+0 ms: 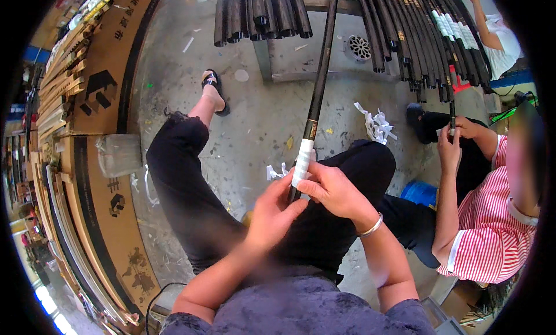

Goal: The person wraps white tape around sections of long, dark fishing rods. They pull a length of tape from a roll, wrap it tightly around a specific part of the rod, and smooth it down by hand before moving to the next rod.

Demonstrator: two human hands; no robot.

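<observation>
A glossy black fishing rod (320, 86) with gold markings slants down from the far edge to just above my lap. Near its close end, a white wrap (303, 158) covers a short length. My left hand (271, 214) curls round the rod's lower end, just below the wrap. My right hand (336, 188) grips the wrap from the right, its thumb lying across the lower part. Both hands are closed on the rod and nearly touch. The very tip of the close end is hidden by my fingers.
Several similar black rods (260, 13) lie on a rack ahead, more (405, 34) at far right. To my right a co-worker in a striped shirt (489, 236) holds another rod. White strips (375, 123) litter the floor. Long cartons (110, 219) line the left; a blue tub (420, 193) stands at right.
</observation>
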